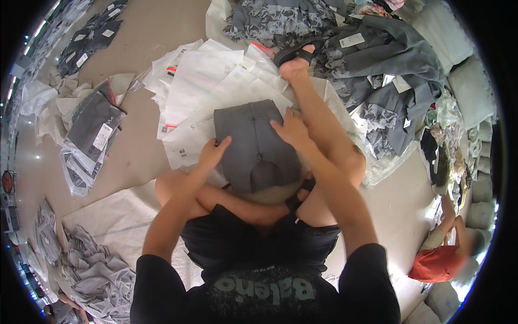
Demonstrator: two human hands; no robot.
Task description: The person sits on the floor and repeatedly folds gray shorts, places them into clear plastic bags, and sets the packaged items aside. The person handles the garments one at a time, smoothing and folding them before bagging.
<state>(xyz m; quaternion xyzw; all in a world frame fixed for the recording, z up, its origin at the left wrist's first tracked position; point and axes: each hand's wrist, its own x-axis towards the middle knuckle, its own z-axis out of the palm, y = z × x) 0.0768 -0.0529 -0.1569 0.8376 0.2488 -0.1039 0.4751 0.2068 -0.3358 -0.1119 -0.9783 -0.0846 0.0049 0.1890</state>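
A folded dark grey garment lies on my lap, over a spread of clear plastic bags on the floor. My left hand presses on the garment's left edge with fingers apart. On the garment's upper right edge rests my right hand, fingers flat on the cloth. I sit on the floor with one leg stretched out, its foot in a black sandal.
A stack of bagged grey garments lies at the left. Loose grey garments pile up at the upper right and more grey cloth at the lower left. Another person in a red top sits at the lower right.
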